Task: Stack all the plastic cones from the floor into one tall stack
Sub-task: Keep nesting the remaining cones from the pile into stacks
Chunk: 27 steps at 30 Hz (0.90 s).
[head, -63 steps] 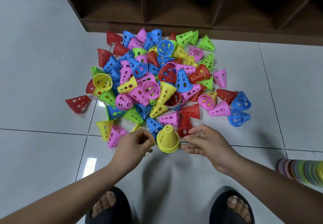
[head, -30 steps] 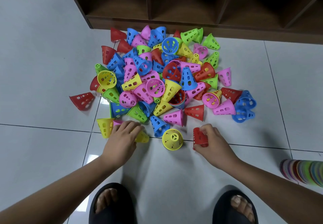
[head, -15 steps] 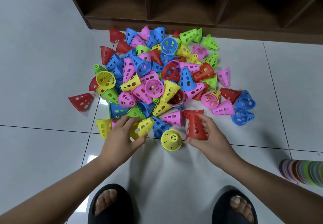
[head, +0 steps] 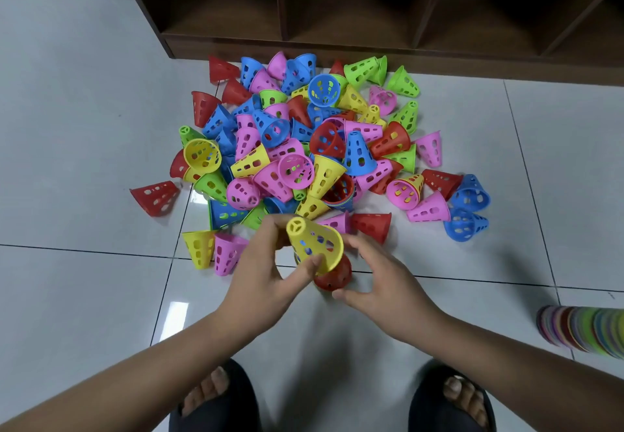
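Observation:
A heap of perforated plastic cones [head: 304, 148] in red, blue, pink, yellow and green lies on the white tiled floor [head: 84, 296]. My left hand [head: 266, 279] pinches a yellow cone [head: 314, 242], tilted with its tip up and to the left. It hangs just above a red cone [head: 336, 278] that stands on the floor at the near edge of the heap. My right hand [head: 385, 283] is cupped loosely beside the red cone, fingers spread, thumb tip at its lower rim. What sits under the red cone is hidden.
A dark wooden shelf unit [head: 371, 9] stands right behind the heap. A long nested stack of coloured cones [head: 580, 330] lies at the right edge. A lone red cone [head: 155, 197] rests left of the heap. My feet in black slippers [head: 216, 398] stand below.
My right hand has set its red cone down over the small yellow stack and loosened its grip. My left hand has lifted the yellow cone from the heap's edge and brought it above the red one.

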Motion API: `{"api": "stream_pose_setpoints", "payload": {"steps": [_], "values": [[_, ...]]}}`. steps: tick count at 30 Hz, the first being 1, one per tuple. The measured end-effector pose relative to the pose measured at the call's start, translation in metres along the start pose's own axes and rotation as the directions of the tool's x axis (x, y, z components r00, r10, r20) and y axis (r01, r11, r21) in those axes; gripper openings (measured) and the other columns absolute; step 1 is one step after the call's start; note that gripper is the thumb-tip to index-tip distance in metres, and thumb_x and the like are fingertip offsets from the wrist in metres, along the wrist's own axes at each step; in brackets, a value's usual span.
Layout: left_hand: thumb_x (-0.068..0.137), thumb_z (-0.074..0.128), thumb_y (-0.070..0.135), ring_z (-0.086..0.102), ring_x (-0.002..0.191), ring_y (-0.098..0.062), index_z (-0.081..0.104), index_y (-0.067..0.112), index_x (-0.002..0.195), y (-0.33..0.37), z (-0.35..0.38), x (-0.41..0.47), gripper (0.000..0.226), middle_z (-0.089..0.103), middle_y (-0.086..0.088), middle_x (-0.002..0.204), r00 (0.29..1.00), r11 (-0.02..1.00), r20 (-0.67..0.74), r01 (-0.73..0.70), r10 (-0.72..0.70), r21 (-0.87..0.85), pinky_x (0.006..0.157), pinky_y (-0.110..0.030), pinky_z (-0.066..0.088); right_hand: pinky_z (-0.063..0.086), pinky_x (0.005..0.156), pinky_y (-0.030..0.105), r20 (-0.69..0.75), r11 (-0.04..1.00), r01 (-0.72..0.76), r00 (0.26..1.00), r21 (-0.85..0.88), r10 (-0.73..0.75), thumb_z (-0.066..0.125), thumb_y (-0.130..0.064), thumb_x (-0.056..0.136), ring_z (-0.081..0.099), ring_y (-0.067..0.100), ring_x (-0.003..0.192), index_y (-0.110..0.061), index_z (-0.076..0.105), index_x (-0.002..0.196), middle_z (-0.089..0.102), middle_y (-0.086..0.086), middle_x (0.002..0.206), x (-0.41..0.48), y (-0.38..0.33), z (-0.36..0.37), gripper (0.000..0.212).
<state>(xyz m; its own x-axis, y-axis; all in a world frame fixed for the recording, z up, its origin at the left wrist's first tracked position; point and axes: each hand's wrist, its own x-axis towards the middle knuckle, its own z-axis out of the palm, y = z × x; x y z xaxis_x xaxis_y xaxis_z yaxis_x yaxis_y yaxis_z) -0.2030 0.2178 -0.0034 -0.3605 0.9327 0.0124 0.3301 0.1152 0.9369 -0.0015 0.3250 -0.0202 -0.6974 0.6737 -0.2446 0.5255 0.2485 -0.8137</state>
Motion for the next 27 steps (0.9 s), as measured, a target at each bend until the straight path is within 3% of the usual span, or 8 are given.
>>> {"api": "stream_pose_setpoints", "payload": {"steps": [2, 6, 8, 10, 15, 20, 24, 27], "values": [[0.096, 0.081, 0.029, 0.067, 0.114, -0.015, 0.056, 0.024, 0.126, -0.004, 0.006, -0.002, 0.040, 0.068, 0.014, 0.119, 0.998, 0.999, 0.062, -0.010, 0.007, 0.052, 0.093, -0.018, 0.050, 0.046, 0.108, 0.024, 0.011, 1.000, 0.009, 1.000, -0.026, -0.009, 0.089, -0.028, 0.079, 0.052, 0.002, 0.134, -0.042, 0.053, 0.141, 0.058, -0.022, 0.139, 0.001, 0.007, 0.000, 0.074], [0.094, 0.079, 0.046, 0.060, 0.118, -0.005, 0.054, 0.033, 0.133, -0.024, 0.012, -0.004, 0.047, 0.061, 0.017, 0.129, 0.981, 0.970, 0.190, -0.024, -0.023, 0.240, 0.096, -0.013, 0.045, 0.040, 0.101, 0.012, 0.002, 0.998, 0.023, 1.000, -0.056, -0.023, 0.077, -0.009, 0.081, 0.052, 0.001, 0.128, -0.037, 0.055, 0.141, 0.053, -0.020, 0.137, 0.004, 0.022, -0.005, 0.069], [0.092, 0.079, 0.050, 0.056, 0.121, 0.000, 0.052, 0.034, 0.137, -0.035, 0.010, -0.005, 0.054, 0.057, 0.017, 0.136, 0.975, 0.948, 0.221, -0.040, -0.033, 0.315, 0.097, -0.005, 0.038, 0.043, 0.103, 0.019, -0.035, 0.994, 0.017, 0.999, -0.106, -0.021, 0.071, -0.004, 0.082, 0.053, 0.001, 0.126, -0.034, 0.057, 0.137, 0.052, -0.018, 0.136, 0.009, 0.036, -0.010, 0.064], [0.091, 0.079, 0.052, 0.055, 0.126, 0.000, 0.051, 0.035, 0.140, -0.045, 0.003, -0.006, 0.059, 0.055, 0.018, 0.140, 0.974, 0.933, 0.225, -0.049, -0.034, 0.357, 0.101, -0.006, 0.037, 0.046, 0.106, 0.029, -0.075, 0.986, 0.009, 0.997, -0.165, -0.021, 0.070, -0.005, 0.083, 0.053, 0.004, 0.127, -0.030, 0.059, 0.134, 0.052, -0.016, 0.135, 0.015, 0.049, -0.015, 0.058], [0.091, 0.079, 0.049, 0.059, 0.121, -0.010, 0.059, 0.031, 0.133, -0.079, -0.028, -0.007, 0.050, 0.059, 0.016, 0.132, 0.993, 0.881, 0.106, -0.013, -0.042, 0.474, 0.101, -0.032, 0.050, 0.044, 0.113, 0.045, -0.099, 0.920, 0.057, 0.990, -0.389, -0.104, 0.074, -0.011, 0.084, 0.052, 0.024, 0.131, -0.021, 0.059, 0.140, 0.051, -0.005, 0.140, 0.036, 0.074, -0.029, 0.059], [0.084, 0.069, 0.047, 0.057, 0.118, -0.025, 0.066, 0.026, 0.122, -0.113, -0.062, -0.008, 0.044, 0.061, 0.007, 0.129, 0.998, 0.792, -0.051, 0.064, -0.041, 0.608, 0.098, -0.047, 0.049, 0.040, 0.115, 0.046, -0.038, 0.806, 0.062, 0.994, -0.588, -0.104, 0.072, -0.020, 0.084, 0.042, 0.025, 0.142, -0.028, 0.048, 0.150, 0.043, 0.000, 0.156, 0.054, 0.084, -0.039, 0.071], [0.083, 0.086, 0.036, 0.053, 0.117, -0.030, 0.066, 0.027, 0.122, -0.123, -0.075, -0.013, 0.045, 0.058, 0.002, 0.130, 0.981, 0.735, -0.172, 0.184, -0.093, 0.652, 0.095, -0.050, 0.048, 0.040, 0.114, 0.049, -0.029, 0.775, 0.001, 0.999, -0.632, -0.025, 0.072, -0.026, 0.086, 0.042, 0.029, 0.144, -0.024, 0.049, 0.150, 0.043, 0.003, 0.159, 0.060, 0.096, -0.041, 0.068], [0.079, 0.091, 0.024, 0.055, 0.112, -0.029, 0.066, 0.026, 0.121, -0.128, -0.074, -0.016, 0.050, 0.056, 0.003, 0.124, 0.978, 0.745, -0.174, 0.200, -0.114, 0.636, 0.094, -0.047, 0.050, 0.045, 0.108, 0.046, -0.042, 0.772, -0.024, 0.999, -0.635, -0.003, 0.075, -0.032, 0.086, 0.050, 0.029, 0.130, -0.023, 0.053, 0.143, 0.050, 0.002, 0.142, 0.056, 0.104, -0.040, 0.062]]}}
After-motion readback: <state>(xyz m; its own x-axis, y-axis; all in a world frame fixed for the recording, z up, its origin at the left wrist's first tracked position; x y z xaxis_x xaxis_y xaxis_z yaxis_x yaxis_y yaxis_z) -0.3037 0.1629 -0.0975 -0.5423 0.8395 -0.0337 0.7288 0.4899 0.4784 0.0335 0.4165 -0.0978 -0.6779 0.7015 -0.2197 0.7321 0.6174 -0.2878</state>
